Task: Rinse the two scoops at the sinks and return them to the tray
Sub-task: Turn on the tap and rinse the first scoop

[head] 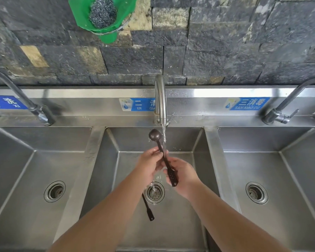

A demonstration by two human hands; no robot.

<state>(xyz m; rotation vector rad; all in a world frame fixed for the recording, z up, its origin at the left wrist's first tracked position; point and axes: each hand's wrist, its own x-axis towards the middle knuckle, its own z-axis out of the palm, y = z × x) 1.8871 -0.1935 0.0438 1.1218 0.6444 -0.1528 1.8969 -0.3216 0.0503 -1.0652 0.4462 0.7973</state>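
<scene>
Right hand (185,176): fingers curled around the flat, perforated handle end of a dark scoop (163,155), holding it from the right.

Left hand (149,165): fingers closed on the middle of the same scoop's stem, gripping it from the left, just above the right hand.

Scoop, held: dark brown, long-handled, small round bowl at the far end. Tilted, bowl up and away from the person, handle end down toward them. Bowl sits just left of the water stream (164,140), which runs down beside the stem and onto the left hand's fingers.

Second scoop (147,208): same dark colour, lying on the floor of the middle sink, handle end pointing toward the person, its upper part beside the drain (155,192) and partly hidden under the left forearm. Not held.

Middle sink (189,142): stainless steel, wet, both hands over it. Middle tap (160,99) running, curved spout directly above.

Left sink (16,151) and right sink (298,151): steel, each with a round drain. A tap stands behind each; no water seen from either.

Back ledge: three blue labels with white characters, one behind each sink.

Wall: dark stone tiles. Green holder (105,19) hung on it, containing a steel wool pad (102,12).
</scene>
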